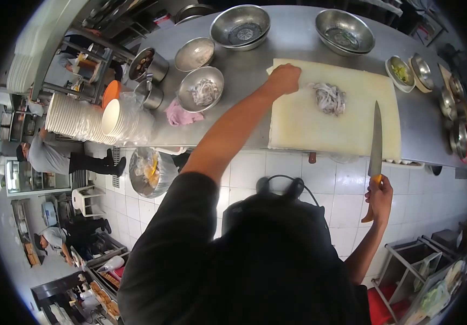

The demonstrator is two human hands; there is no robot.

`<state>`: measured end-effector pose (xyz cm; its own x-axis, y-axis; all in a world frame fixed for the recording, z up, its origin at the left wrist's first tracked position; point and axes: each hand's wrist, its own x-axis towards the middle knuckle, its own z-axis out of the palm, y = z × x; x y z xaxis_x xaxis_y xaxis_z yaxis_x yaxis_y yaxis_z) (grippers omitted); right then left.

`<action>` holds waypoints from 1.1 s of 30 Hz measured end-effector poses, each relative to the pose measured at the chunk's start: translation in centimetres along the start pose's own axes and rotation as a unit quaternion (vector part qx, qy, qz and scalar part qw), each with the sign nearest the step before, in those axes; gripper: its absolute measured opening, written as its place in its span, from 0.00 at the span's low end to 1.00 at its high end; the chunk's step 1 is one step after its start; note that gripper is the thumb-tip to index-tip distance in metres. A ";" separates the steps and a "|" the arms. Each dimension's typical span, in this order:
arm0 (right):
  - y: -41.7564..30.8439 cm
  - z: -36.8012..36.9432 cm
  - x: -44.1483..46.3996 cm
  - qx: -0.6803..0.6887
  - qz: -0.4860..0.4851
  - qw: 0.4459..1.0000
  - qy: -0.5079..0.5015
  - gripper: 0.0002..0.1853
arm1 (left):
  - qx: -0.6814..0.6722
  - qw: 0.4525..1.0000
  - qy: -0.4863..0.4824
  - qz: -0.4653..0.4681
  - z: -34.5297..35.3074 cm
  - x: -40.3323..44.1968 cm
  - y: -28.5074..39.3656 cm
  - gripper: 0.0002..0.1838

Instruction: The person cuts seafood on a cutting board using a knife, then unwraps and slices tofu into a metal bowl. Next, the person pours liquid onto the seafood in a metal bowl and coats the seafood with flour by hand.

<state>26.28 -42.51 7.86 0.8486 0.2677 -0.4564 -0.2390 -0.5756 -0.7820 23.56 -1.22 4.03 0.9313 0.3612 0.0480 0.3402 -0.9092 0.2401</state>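
Note:
My right hand [379, 195] is wrapped round the brown and orange handle of a long knife [376, 141], whose blade points away from me over the right part of the white cutting board [298, 127]. At the board's far left corner rests my left hand [285, 79], its fingers curled closed; what they hold, if anything, is hidden. A small pile of pale, greyish strips [329, 99] lies on the board, to the right of my left hand. The knife blade is apart from the pile.
Left of the board are a metal bowl of similar strips [201, 89], a pink cloth [182, 115] and stacked white containers [76, 116]. Metal bowls [344, 32] stand along the far edge. A lined bin [149, 172] is below the counter. Two people are at the left, one standing [49, 154].

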 end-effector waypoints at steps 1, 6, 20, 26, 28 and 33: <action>-0.2 -0.1 0.2 -0.004 -0.003 1.000 -0.006 0.12 | -0.033 0.999 0.020 -0.011 -0.3 -0.9 -0.8 0.11; 0.7 -0.8 0.9 0.004 -0.020 0.999 -0.031 0.12 | -0.180 0.956 0.201 -0.115 -8.6 -8.2 -6.6 0.07; -0.3 -1.2 0.3 0.018 -0.015 0.999 -0.041 0.13 | -0.169 0.974 0.154 0.004 -6.8 -6.7 0.9 0.08; 0.0 -0.6 -0.1 0.019 -0.028 0.999 -0.019 0.13 | -0.187 0.972 0.032 0.138 0.0 4.2 11.7 0.09; 0.2 -0.4 -0.1 0.024 -0.036 0.999 -0.011 0.14 | -0.133 0.976 -0.014 0.169 1.9 6.5 12.1 0.10; 0.9 -0.4 0.2 0.001 -0.043 0.999 0.006 0.15 | -0.150 0.970 -0.118 0.148 1.9 6.2 10.2 0.11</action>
<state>26.43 -43.22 7.23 0.8720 0.3059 -0.3822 -0.1662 -0.5494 -0.8189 33.05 -8.64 4.96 0.9983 0.0042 -0.0581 0.0341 -0.8516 0.5231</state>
